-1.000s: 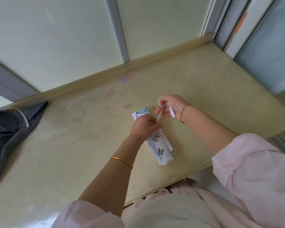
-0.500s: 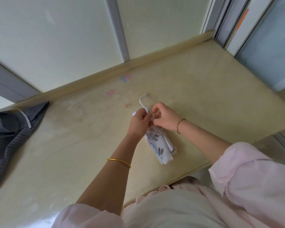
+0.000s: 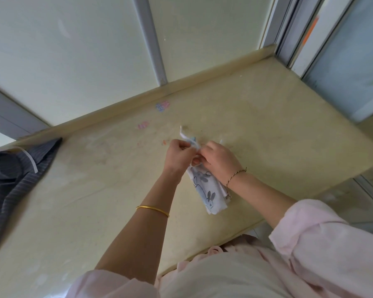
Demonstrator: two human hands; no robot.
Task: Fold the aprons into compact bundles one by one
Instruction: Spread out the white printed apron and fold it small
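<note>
Couldn't see much of the far end of the bundle point(image 3: 209, 190), since both hands were bunched right over it and covered the spot where the strap point(image 3: 184, 135) got worked. The strap itself was thin and a bit blurry, just a white tail poking up past the knuckles, so how it was wound or knotted was anyone's guess. The left hand point(image 3: 179, 154) had its fingers curled in tight, pinching the strap near the top of the bundle. The right hand point(image 3: 219, 160) was curled too, fingertips pressed up against the left ones and gripping the same end of the bundle, though exactly what its fingers had hold of was hidden. The bundle was a rolled white apron with a bunny print, lying on the counter point(image 3: 278, 130) about mid-way across and close to the near edge, its free end sticking out toward the person. Over at the left edge a dark striped apron point(image 3: 11, 181) lay loose on the counter, cut off by the frame, with a white strap across it. A few little pink and blue stickers point(image 3: 162, 106) sat near the back rail.
</note>
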